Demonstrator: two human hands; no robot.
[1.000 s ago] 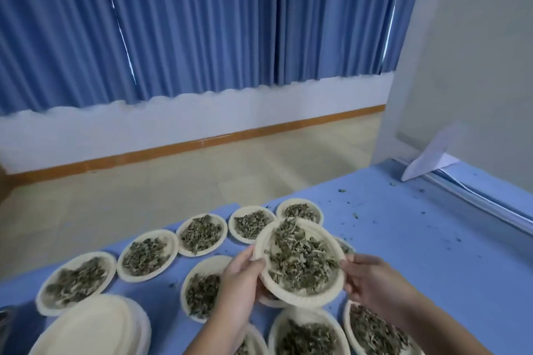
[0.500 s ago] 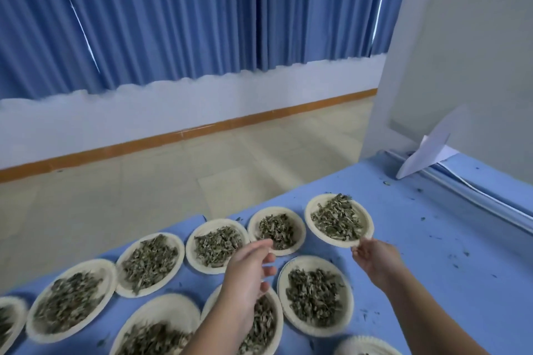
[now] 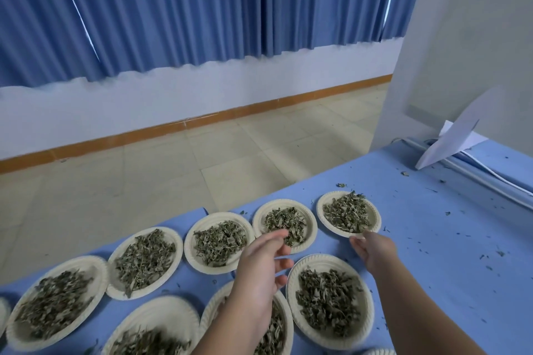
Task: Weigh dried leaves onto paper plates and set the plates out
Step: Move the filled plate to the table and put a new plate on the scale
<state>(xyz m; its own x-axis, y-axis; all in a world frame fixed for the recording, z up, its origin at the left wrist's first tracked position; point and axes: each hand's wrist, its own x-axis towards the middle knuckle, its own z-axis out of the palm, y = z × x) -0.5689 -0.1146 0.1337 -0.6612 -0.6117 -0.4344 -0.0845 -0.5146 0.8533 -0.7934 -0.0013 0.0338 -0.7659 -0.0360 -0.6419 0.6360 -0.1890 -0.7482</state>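
1. Plates of leaves in two rows on blue table, rims close or touching.
2. End plate at far right of back row, flat on table, heaped with leaves (a few crumbs scattered beside it).
3. Right hand at near rim of End plate, back of hand to camera; fingertips hidden, so cannot tell whether pinching rim or just touching.
4. Left hand in the air above front row, fingers loose and slightly spread, holding nothing.
5. Folded paper at table's far right, against grey board; blue curtain beyond.
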